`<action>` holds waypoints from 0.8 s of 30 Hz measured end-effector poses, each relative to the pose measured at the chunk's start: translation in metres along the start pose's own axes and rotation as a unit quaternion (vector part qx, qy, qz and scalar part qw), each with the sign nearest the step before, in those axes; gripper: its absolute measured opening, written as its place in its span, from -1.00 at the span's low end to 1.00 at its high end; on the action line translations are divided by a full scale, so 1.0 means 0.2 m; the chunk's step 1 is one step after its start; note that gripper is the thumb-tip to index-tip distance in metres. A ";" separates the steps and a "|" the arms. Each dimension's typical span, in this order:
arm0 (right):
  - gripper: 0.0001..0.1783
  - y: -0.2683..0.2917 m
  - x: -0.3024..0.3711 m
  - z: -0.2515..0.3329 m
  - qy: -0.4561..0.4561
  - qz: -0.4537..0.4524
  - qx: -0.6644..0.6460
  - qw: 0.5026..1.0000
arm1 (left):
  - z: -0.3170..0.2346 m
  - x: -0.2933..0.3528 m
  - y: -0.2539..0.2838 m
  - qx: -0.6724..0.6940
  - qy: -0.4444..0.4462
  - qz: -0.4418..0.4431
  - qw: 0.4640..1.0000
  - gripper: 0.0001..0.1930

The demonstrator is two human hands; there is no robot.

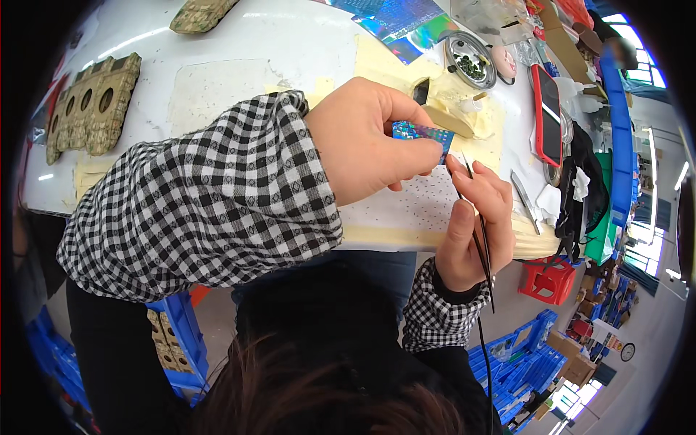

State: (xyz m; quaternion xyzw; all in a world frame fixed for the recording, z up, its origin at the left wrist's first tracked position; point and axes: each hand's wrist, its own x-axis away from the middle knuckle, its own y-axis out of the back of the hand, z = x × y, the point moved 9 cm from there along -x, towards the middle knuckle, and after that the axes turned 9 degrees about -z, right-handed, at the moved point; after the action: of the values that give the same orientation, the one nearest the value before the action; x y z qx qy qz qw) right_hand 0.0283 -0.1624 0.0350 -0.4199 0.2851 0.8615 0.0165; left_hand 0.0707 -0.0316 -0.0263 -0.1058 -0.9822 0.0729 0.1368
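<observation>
My left hand [362, 141], in a black-and-white checked sleeve, pinches a small shiny blue holographic piece [429, 133] between thumb and fingers. Dark slim tweezers [484, 250] are gripped in my right hand [475, 217], their tips pointing up beside the piece's right end. Whether the tips touch it, I cannot tell. Below both hands lies a white surface [406, 210] strewn with tiny dark specks.
A round clear dish [471, 61] holds dark green bits. Holographic sheets [395, 25] lie at the back. To the right are a red-cased phone [549, 116] and a thin metal blade-like tool [525, 197]. Camouflage-patterned pieces [98, 109] rest at left.
</observation>
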 end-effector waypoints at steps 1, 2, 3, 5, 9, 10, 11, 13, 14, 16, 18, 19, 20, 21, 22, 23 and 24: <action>-0.84 0.00 0.00 0.00 0.000 -0.001 -0.002 1.000 | 0.00 0.00 0.00 0.012 0.005 -0.001 1.000 -0.76; -0.84 0.01 0.00 0.01 -0.001 -0.002 0.000 1.000 | 0.00 0.00 0.00 0.026 0.009 0.001 1.000 -0.76; -0.83 0.01 0.00 0.01 -0.002 -0.002 0.001 1.000 | 0.00 0.00 -0.01 0.036 0.019 0.006 0.999 -0.76; -0.79 0.01 0.00 0.01 -0.002 -0.013 -0.013 1.000 | 0.00 0.01 -0.02 0.054 0.038 0.015 0.998 -0.75; -0.65 0.03 0.01 -0.01 -0.012 -0.023 -0.034 0.999 | 0.01 0.00 -0.03 0.058 0.051 0.030 0.997 -0.74; -0.63 0.04 0.02 -0.02 -0.025 -0.033 -0.047 0.998 | 0.02 0.00 -0.04 0.064 0.053 0.033 0.996 -0.74; -0.61 0.03 0.03 -0.03 -0.038 -0.043 -0.060 0.997 | 0.02 0.00 -0.04 0.070 0.056 0.035 0.995 -0.74; -0.59 0.04 0.03 -0.03 -0.049 -0.047 -0.070 0.995 | 0.03 0.01 -0.05 0.073 0.069 0.037 0.994 -0.75; -0.59 0.04 0.03 -0.03 -0.048 -0.040 -0.065 0.996 | 0.03 0.01 -0.05 0.074 0.076 0.038 0.994 -0.75; -0.59 0.04 0.02 -0.02 -0.037 -0.024 -0.053 0.998 | 0.02 0.01 -0.05 0.076 0.071 0.037 0.994 -0.76; -0.60 0.04 0.01 -0.01 -0.018 -0.009 -0.036 0.999 | 0.01 0.01 -0.04 0.078 0.062 0.031 0.995 -0.76; -0.62 0.04 0.00 0.00 -0.005 -0.010 -0.030 0.999 | 0.01 0.01 -0.04 0.076 0.061 0.029 0.995 -0.75; -0.64 0.04 0.00 0.01 -0.003 -0.008 -0.032 0.999 | 0.01 0.02 -0.04 0.074 0.061 0.026 0.995 -0.75; -0.65 0.04 0.00 0.01 -0.001 -0.007 -0.034 0.999 | 0.01 0.02 -0.04 0.072 0.061 0.022 0.995 -0.75; -0.67 0.04 0.00 0.01 0.000 -0.005 -0.036 0.999 | 0.01 0.02 -0.04 0.069 0.059 0.020 0.996 -0.74; -0.68 0.04 0.00 0.01 0.002 -0.004 -0.035 0.999 | 0.01 0.01 -0.03 0.067 0.058 0.019 0.996 -0.73; -0.70 0.04 0.00 0.01 0.003 -0.003 -0.033 0.999 | 0.01 0.01 -0.03 0.065 0.057 0.017 0.996 -0.72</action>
State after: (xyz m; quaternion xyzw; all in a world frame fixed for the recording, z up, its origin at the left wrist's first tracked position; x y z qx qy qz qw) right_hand 0.0251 -0.1673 0.0400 -0.4237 0.2558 0.8689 0.0041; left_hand 0.0670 -0.0365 -0.0259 -0.1170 -0.9641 0.1330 0.1977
